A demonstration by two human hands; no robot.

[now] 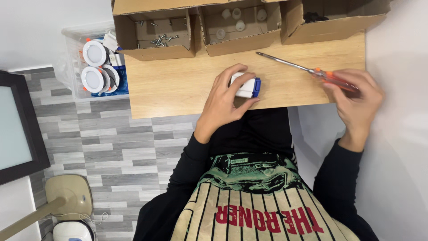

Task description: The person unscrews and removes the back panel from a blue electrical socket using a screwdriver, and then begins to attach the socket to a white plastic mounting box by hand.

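two hands busy: your left hand (pixel 225 96) grips the small white-and-blue plastic block (pixel 246 85) on the wooden worktop (pixel 178 85). your right hand (pixel 356 96) closes on the orange-handled screwdriver (pixel 307 69); next, its tip likely needs lining up.

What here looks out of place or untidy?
Nothing looks damaged or spilled. The screws lie loose inside the left cardboard box. The left hand holds a small white and blue block; the right hand holds a screwdriver.

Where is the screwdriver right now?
In the head view, the screwdriver lies slanted on the right part of the wooden table, its orange handle under the right hand and its tip pointing toward the cardboard boxes.
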